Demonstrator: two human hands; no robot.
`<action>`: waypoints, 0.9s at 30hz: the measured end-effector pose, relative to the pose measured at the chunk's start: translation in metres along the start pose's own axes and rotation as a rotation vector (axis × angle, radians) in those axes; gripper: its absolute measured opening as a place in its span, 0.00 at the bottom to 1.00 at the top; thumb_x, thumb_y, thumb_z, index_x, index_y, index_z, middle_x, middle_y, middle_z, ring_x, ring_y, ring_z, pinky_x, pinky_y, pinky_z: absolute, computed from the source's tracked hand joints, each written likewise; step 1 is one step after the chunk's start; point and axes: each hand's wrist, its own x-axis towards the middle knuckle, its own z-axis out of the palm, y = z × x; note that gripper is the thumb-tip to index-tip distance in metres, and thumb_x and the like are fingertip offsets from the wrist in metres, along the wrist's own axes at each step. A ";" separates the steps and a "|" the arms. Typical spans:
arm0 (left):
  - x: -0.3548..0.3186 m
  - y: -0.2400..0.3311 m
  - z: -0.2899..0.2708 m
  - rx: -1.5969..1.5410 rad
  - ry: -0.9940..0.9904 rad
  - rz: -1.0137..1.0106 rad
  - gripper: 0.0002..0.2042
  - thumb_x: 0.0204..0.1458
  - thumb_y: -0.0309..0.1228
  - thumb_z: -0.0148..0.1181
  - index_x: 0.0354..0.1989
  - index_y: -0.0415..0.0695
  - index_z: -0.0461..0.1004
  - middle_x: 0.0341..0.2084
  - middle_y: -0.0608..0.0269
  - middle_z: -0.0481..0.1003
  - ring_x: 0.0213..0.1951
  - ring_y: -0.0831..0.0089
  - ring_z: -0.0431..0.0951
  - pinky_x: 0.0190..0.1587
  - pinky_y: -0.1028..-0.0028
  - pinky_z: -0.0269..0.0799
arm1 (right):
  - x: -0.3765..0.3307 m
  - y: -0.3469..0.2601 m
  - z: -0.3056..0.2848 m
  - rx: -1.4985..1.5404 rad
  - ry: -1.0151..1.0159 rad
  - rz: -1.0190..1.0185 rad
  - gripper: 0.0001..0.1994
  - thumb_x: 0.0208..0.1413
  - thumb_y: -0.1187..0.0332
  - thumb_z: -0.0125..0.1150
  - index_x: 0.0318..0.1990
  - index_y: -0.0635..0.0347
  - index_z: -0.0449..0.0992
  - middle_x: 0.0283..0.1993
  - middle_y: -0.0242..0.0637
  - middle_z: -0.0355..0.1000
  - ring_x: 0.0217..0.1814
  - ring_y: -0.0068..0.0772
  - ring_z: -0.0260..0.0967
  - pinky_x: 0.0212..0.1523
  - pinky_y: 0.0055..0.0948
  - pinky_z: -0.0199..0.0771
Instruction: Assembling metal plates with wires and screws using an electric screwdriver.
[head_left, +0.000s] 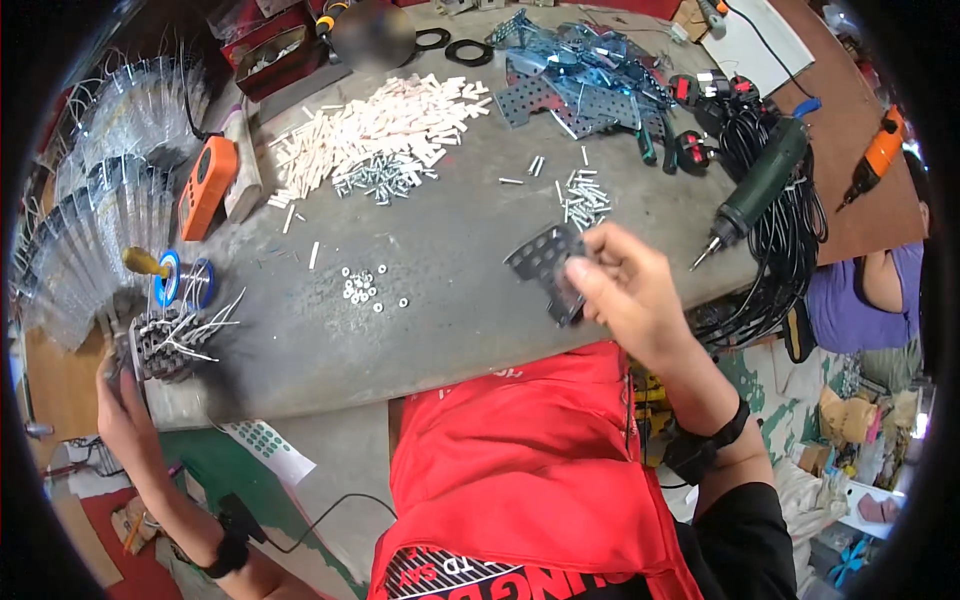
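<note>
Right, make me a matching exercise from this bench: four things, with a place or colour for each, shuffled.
1. Black perforated plate
2. Wire spool
3. Heap of pale sticks
4. Small rings

A. Between the spool and the plate
B. Blue rims
C. Held in the right hand
D. Toward the table's far side

Pairs: 1-C, 2-B, 3-D, 4-A

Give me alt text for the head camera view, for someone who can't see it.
The right hand holds a perforated black plate over a grey bench; the left hand is beside a cluster of dark parts at the bench's left end. White sticks, screws, small rings and a green power tool lie around.
</note>
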 end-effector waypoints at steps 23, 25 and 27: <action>-0.082 0.268 0.109 -1.495 -1.070 -0.111 0.23 0.55 0.30 0.57 0.56 0.36 0.59 0.44 0.63 0.70 0.46 0.78 0.69 0.50 0.77 0.65 | 0.019 0.011 0.025 -0.629 0.088 -0.751 0.08 0.44 0.73 0.65 0.31 0.58 0.72 0.26 0.35 0.69 0.22 0.35 0.69 0.22 0.29 0.68; -0.083 0.268 0.111 -1.499 -1.107 -0.117 0.20 0.56 0.29 0.55 0.55 0.36 0.59 0.41 0.62 0.69 0.41 0.81 0.69 0.41 0.78 0.69 | 0.022 0.012 0.026 -0.668 0.096 -0.808 0.09 0.43 0.74 0.64 0.34 0.58 0.73 0.27 0.35 0.70 0.22 0.35 0.70 0.22 0.29 0.68; -0.086 0.268 0.110 -1.489 -1.082 -0.129 0.20 0.57 0.30 0.54 0.54 0.36 0.60 0.39 0.63 0.70 0.39 0.81 0.69 0.39 0.78 0.69 | 0.023 0.012 0.026 -0.714 0.110 -0.865 0.10 0.42 0.75 0.63 0.36 0.57 0.74 0.28 0.34 0.72 0.23 0.34 0.70 0.23 0.29 0.69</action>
